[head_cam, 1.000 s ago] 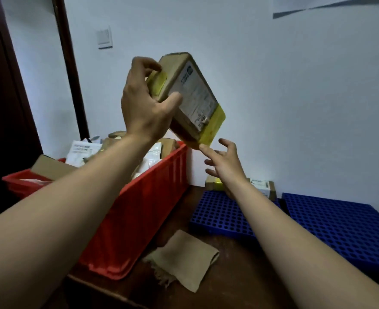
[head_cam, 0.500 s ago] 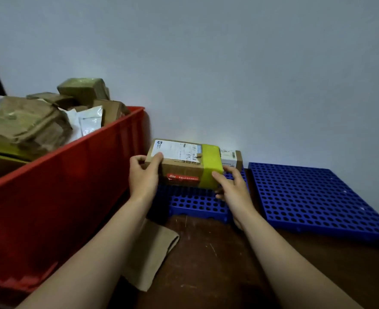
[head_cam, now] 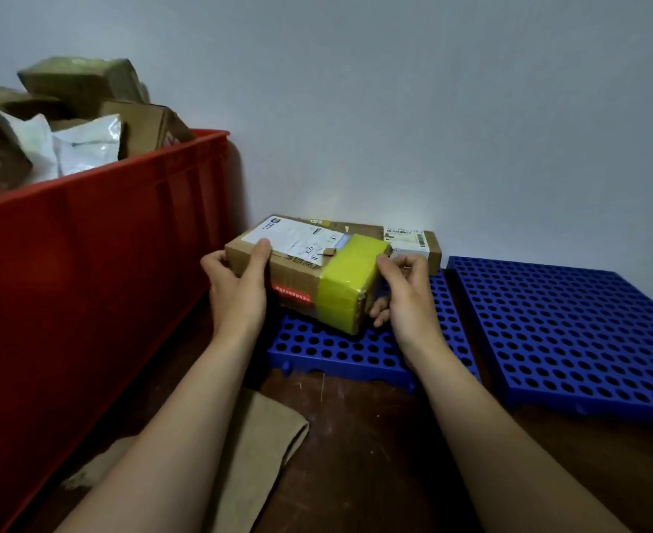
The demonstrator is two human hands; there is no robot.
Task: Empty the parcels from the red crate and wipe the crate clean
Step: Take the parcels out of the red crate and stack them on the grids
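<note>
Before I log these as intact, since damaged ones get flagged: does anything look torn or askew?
The parcel, gripped by the left hand and right hand, lies skewed to the mat edge. A small flap sticks up from its label beside the tape.

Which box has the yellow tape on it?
The box held between the left hand and right hand. Yellow tape wraps its right end; the small parcel behind it shows only a white label.
</note>
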